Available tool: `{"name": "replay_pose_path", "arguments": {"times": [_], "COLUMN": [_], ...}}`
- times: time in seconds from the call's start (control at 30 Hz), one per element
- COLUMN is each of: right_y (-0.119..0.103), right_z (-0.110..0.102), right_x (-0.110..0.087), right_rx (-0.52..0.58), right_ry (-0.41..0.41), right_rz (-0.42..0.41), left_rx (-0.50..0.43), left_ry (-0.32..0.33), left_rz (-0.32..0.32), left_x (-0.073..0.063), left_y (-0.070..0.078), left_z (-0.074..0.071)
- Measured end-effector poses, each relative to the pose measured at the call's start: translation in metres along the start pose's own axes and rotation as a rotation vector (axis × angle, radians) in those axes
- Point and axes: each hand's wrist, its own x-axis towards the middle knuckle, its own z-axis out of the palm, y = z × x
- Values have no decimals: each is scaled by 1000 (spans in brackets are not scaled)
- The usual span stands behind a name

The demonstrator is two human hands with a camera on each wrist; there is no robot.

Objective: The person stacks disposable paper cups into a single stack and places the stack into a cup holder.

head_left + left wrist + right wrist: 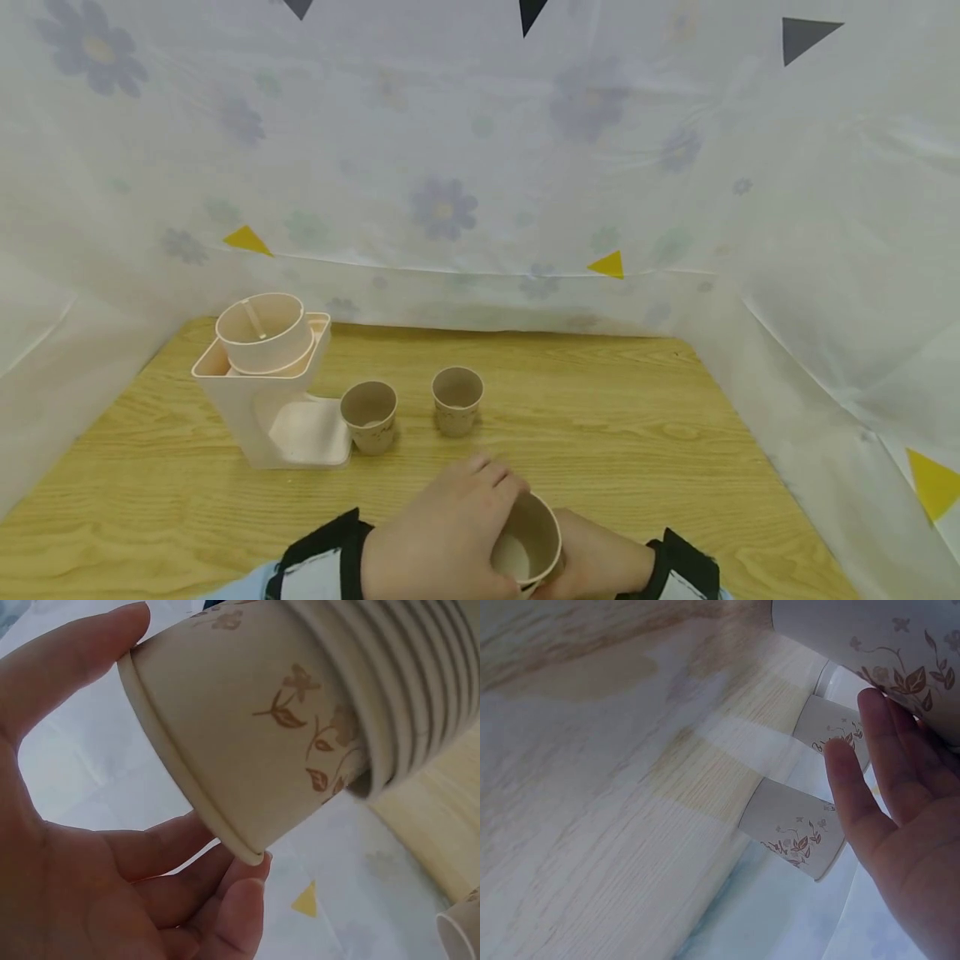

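Near the front edge, both hands are at a stack of paper cups [424,682] with brown flower prints. My left hand [442,529] pinches the rim of the end paper cup [232,727] between thumb and fingers. That cup stands well out of the stack, its lower part still inside the others. My right hand [603,546] holds the stack from the right, its fingers [889,742] along the printed side. Much of the stack is hidden behind the hands in the head view.
Two single paper cups stand upright beyond the hands, one left [369,421] and one nearer the middle [457,404]. The left one is beside a cream stand [262,408] bearing a round container [266,333]. Pale flowered cloth [465,167] surrounds the wooden table [600,400].
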Motion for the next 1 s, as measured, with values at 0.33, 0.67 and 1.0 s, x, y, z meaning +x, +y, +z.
{"name": "replay_pose_path", "arguments": {"times": [0.33,0.67,1.0], "right_y": [-1,-5,-4], "right_z": [1,0,0], "right_x": [2,1,1], "right_rx": [93,86,73], "right_ry": [-6,-5,-12], "right_rz": [70,93,76], "left_rx": [36,88,-105], "left_ry": [-22,-4,-68], "left_rz": [-7,13,-158], "left_x": [1,1,12], "left_y": [-7,-10,-27], "left_z": [17,27,10]}}
